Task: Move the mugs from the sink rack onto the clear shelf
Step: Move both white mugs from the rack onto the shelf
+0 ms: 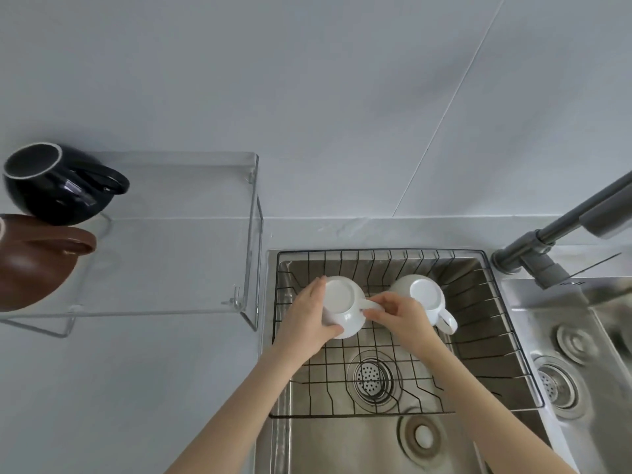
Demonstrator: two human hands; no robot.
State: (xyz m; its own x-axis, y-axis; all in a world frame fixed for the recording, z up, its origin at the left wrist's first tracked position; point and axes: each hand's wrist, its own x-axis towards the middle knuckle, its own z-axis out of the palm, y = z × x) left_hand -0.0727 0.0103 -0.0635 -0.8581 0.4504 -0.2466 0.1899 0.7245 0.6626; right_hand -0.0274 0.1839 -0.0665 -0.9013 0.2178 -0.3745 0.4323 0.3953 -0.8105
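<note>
- An upturned white ceramic mug [342, 307] is held over the black wire sink rack [478, 323]; the left hand [309, 319] is wrapped round its body, and its handle is pinched by the right hand [398, 314].
- A second upturned white mug [427, 299] sits in the rack, just beside the right hand.
- A glossy black mug [58, 186] is seen on the clear acrylic shelf [178, 186], with a brown mug [37, 261] beneath.
</note>
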